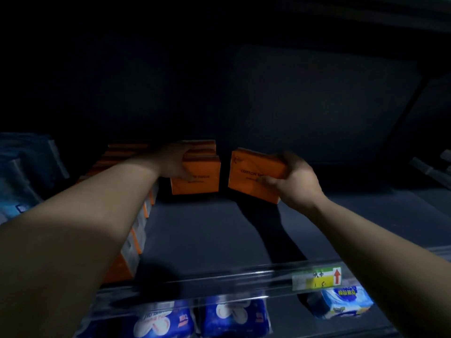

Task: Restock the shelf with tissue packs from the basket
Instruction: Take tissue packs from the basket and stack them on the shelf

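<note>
Left hand (174, 164) grips one orange tissue pack (197, 178) on the shelf (207, 230) — right hand (296, 180), at 3 o'clock, holds another pack (251, 175).

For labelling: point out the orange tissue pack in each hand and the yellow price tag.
Right orange rectangular tissue pack (249, 179): head view, front face.
Left orange rectangular tissue pack (202, 184): head view, front face.
Yellow price tag (317, 280): head view, yellow middle.

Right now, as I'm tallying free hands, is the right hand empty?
No, the right hand grips an orange pack by its right end.
</note>
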The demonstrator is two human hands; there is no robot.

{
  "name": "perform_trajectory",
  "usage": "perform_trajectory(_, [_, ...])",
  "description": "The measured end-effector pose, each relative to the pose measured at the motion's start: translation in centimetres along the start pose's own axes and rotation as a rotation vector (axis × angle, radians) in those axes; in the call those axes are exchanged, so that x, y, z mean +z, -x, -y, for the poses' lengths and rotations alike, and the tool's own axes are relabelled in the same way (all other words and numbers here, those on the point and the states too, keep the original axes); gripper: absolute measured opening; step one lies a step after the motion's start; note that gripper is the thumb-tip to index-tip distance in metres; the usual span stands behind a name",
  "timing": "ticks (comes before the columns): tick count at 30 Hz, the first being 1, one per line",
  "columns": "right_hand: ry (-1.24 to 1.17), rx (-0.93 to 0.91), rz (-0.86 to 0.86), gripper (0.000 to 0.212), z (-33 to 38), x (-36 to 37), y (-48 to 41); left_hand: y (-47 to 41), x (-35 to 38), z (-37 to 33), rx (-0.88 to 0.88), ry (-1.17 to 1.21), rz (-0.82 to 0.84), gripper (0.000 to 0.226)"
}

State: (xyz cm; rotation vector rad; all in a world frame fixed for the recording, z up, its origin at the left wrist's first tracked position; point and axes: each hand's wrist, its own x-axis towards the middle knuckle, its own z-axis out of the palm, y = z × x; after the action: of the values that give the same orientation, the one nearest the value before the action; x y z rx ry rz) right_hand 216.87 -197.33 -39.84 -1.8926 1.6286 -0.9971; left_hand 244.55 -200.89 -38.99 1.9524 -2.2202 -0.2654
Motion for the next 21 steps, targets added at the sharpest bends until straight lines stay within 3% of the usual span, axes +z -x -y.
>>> perform_trajectory(9, [0.007,-0.050,0.145,0.057,1.6,1.2,0.4,1.6,-1.4,0.8,-0.062,0.080,-0.067,0.082])
perform_trajectory(16, [0.022,-0.116,0.183,0.054,4.3,5.4,0.6,5.0,-2.9,1.9,-0.113,0.110,-0.314,0.037])
perform_trajectory(21, [-0.058,-0.071,0.191,0.047,5.1,8.0,0.7,6.8,-2.4,2.4,-0.178,0.107,-0.310,0.038])
